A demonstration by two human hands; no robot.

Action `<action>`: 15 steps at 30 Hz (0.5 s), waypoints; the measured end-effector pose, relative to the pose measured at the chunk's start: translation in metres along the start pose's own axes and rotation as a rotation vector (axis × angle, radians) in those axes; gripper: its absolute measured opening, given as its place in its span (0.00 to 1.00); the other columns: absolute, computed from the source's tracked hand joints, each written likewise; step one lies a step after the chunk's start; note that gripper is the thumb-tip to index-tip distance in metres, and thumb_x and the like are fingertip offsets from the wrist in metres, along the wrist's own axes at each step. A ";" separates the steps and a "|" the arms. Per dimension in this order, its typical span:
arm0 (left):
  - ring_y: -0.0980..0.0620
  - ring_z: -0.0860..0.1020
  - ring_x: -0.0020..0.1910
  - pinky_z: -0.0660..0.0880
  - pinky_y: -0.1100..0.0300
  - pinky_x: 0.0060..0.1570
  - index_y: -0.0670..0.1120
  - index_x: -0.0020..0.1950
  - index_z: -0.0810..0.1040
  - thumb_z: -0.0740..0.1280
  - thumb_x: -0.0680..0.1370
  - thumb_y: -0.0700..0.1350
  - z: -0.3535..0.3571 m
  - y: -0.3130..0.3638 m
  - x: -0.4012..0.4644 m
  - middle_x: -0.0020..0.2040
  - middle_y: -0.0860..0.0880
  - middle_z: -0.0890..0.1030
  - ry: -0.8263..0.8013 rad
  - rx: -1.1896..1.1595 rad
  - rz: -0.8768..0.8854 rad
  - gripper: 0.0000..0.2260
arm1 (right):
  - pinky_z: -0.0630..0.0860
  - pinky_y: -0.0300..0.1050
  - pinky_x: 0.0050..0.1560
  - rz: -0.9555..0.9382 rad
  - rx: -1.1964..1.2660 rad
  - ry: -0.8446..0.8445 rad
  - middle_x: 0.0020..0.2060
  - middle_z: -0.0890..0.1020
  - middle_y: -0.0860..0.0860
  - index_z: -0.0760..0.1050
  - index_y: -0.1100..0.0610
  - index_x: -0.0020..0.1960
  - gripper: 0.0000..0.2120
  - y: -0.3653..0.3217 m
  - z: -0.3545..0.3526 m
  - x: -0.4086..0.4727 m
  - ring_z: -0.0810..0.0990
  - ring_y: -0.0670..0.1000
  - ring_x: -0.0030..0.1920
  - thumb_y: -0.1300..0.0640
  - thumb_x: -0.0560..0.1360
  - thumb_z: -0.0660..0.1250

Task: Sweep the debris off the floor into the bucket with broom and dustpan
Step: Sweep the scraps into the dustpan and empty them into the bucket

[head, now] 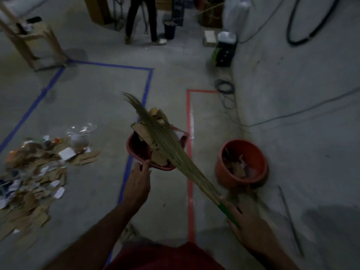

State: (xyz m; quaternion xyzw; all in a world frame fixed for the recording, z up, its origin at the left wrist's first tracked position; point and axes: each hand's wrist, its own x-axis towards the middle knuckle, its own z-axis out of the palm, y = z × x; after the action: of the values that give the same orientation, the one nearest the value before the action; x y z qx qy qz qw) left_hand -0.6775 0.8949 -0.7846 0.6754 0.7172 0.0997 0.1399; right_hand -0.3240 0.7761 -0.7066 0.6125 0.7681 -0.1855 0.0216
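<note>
Head view, dim light, grey concrete floor (93, 106). Far left: debris pile (33, 176), a loose heap of torn brown cardboard, white paper scraps and clear plastic film, spread flat inside the blue tape outline (41, 94). Open floor between the pile and the tape's right-hand line.

Centre: left hand (138, 184) clenched on the near rim of the red dustpan (136, 147), which is held up off the floor. The pan is stacked with cardboard pieces, some sticking past its far edge. It sits over the gap between the blue tape and the red tape line (190, 152).

Broom (165, 145): bundle of pale straw-coloured stalks with a green handle end. Its long axis runs diagonally, handle low right, wispy tip pointing up and left. The stalks lie across the load in the dustpan, touching the cardboard.

Right hand (245, 227) closed round the green handle at the lower right.

Right of the red tape: orange bucket (242, 162), standing on the floor, mouth facing up, cardboard scraps already inside. It is near the dustpan but apart from it. Bare floor around it; black cables (226, 94) trail beyond, toward the wall side.

Top of frame: a second person's legs (141, 20), well away.
</note>
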 end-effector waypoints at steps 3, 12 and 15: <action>0.47 0.71 0.40 0.72 0.52 0.35 0.50 0.72 0.63 0.62 0.83 0.46 0.032 0.073 -0.002 0.53 0.43 0.72 -0.028 0.006 0.082 0.18 | 0.73 0.47 0.34 0.108 0.066 0.033 0.47 0.77 0.51 0.44 0.30 0.77 0.33 0.047 0.000 -0.048 0.78 0.52 0.38 0.42 0.77 0.57; 0.45 0.72 0.44 0.67 0.55 0.36 0.49 0.73 0.66 0.64 0.82 0.44 0.097 0.236 -0.011 0.53 0.44 0.71 -0.186 -0.002 0.278 0.20 | 0.50 0.31 0.21 0.391 0.105 -0.096 0.39 0.68 0.41 0.59 0.36 0.77 0.44 0.139 -0.018 -0.133 0.59 0.43 0.22 0.51 0.67 0.77; 0.41 0.74 0.51 0.69 0.53 0.41 0.46 0.74 0.67 0.63 0.82 0.42 0.114 0.272 -0.002 0.59 0.41 0.72 -0.265 -0.013 0.319 0.20 | 0.57 0.34 0.23 0.456 0.070 -0.095 0.41 0.67 0.42 0.35 0.26 0.74 0.43 0.161 -0.019 -0.140 0.65 0.43 0.28 0.45 0.77 0.65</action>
State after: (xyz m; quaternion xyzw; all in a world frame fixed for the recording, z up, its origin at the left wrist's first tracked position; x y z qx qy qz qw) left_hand -0.3829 0.9063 -0.8015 0.7867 0.5759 0.0354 0.2196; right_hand -0.1324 0.6803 -0.6945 0.7612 0.6009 -0.2311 0.0777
